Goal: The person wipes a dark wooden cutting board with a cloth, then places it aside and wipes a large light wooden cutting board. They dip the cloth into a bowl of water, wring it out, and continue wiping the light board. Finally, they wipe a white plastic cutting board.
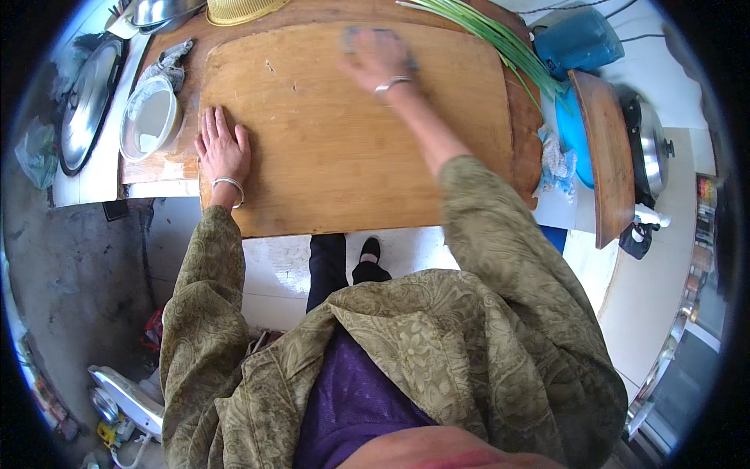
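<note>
A large wooden board point(351, 152) lies in front of me, with a few small nicks on its upper left. My left hand point(224, 146) rests flat on the board's left edge, fingers somewhat spread and holding nothing. At the far side of the board, my right hand point(381, 58), blurred by motion, presses on a greyish cloth point(404, 47). Most of that cloth is hidden beneath the palm and fingers. Each wrist wears a silver-coloured bangle.
Green onions point(486, 35) lie across the far right corner. Left of the board are a plastic bowl point(153, 120) of cloudy liquid, a crumpled rag point(170, 64) and a metal lid point(91, 108). A yellow colander point(243, 9) is behind; a wooden plank point(603, 158) stands at right.
</note>
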The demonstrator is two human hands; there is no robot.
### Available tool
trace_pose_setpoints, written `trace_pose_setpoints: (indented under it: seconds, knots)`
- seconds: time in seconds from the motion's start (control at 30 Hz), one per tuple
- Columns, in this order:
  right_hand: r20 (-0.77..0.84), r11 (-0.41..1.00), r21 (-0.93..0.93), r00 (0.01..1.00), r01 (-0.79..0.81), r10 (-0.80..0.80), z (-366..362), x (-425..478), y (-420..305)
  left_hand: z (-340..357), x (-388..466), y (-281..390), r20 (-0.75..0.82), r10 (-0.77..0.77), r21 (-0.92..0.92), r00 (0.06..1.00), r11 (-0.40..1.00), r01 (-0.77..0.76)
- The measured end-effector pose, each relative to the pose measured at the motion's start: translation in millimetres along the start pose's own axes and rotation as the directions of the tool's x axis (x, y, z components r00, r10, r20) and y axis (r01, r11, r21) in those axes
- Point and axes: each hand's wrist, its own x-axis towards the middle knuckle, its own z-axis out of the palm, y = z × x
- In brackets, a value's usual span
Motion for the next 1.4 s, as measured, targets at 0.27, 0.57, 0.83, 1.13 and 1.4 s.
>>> trace_pose_setpoints:
  seconds: [0.27,0.57,0.83,1.13,1.4]
  knots:
    - [-0.278,0.828,0.294,0.871,0.478,-0.404,31.6,-88.8,-114.4,5.0,0.8,-9.3,0.028,-0.004,0.007,1.0,1.0,0.004]
    - [-0.444,0.924,-0.364,0.893,-0.113,-0.065,11.1,-65.3,137.0,4.8,5.1,6.0,-0.001,0.01,-0.005,1.0,1.0,-0.01]
    - [-0.262,0.869,0.253,0.894,0.426,-0.363,9.8,-124.1,-101.2,11.0,6.6,0.4,-0.009,0.042,-0.02,0.999,0.999,-0.042]
    - [0.105,0.942,-0.225,0.955,-0.25,0.279,-57.5,-141.8,130.0,3.8,4.2,-0.9,0.026,0.022,0.011,0.999,1.0,-0.023]
    - [0.228,0.998,-0.055,0.973,-0.01,0.022,-83.0,-222.0,37.9,2.1,-1.0,-15.1,0.057,0.015,0.015,0.998,1.0,-0.016]
